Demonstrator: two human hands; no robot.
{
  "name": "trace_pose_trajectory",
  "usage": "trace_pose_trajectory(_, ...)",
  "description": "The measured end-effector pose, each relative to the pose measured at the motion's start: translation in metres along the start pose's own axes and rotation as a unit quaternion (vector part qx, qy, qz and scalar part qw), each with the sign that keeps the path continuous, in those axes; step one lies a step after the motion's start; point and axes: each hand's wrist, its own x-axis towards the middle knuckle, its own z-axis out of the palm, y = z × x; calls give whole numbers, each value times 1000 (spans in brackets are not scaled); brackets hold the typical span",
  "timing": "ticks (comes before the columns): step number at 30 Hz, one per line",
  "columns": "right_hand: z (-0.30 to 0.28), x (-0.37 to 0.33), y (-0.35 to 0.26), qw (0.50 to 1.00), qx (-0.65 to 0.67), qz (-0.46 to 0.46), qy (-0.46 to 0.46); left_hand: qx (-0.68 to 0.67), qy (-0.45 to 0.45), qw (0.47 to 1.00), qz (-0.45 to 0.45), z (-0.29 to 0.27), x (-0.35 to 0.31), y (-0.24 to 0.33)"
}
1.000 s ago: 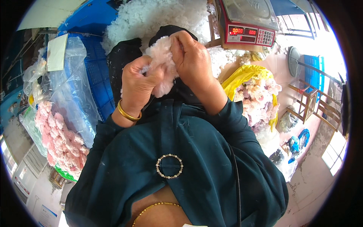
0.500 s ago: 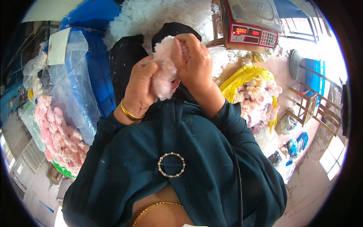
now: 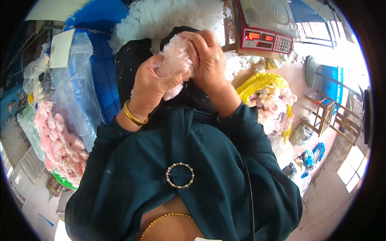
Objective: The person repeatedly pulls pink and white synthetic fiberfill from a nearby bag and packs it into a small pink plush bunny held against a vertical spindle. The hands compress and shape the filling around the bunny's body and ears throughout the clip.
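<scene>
A pale pink, fluffy plush piece (image 3: pixel 175 56) is held between my two hands above my lap. My left hand (image 3: pixel 145 86) grips its lower left side, the thumb stretched across the front of the fur. From the right, my right hand (image 3: pixel 210 62) closes on its other edge with bent fingers. Some of the plush hangs below my left thumb. The fingers behind it are hidden, and whether they hold anything else cannot be seen.
Loose white stuffing (image 3: pixel 169 16) is heaped ahead. Pink plush pieces (image 3: pixel 60 140) lie at left beside clear plastic (image 3: pixel 78 80) and a blue crate (image 3: pixel 105 76). At right are a red digital scale (image 3: pixel 265 38), a yellow bag (image 3: pixel 245 86) of plush pieces and a wooden stool (image 3: pixel 323 114).
The plush piece has turned and bunched up. My left thumb has moved across its front, and my right hand has shifted its grip along the edge.
</scene>
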Motion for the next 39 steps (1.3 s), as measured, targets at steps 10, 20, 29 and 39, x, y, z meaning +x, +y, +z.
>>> trace_pose_trajectory(10, -26, 74, 7, 961, 122, -68, -237, 166, -71, 982, 47, -10, 46, 38)
trace_pose_trajectory(20, 4, 128, -4, 986, 104, -128, 9, 468, 22, 809, 354, -27, 94, 95)
trace_pose_trajectory(29, 22, 152, -3, 983, 112, -126, 79, 555, 56, 720, 412, -33, 115, 118)
trace_pose_trajectory(39, 21, 118, -11, 985, 133, -22, 108, 601, 10, 672, 432, -28, 101, 124)
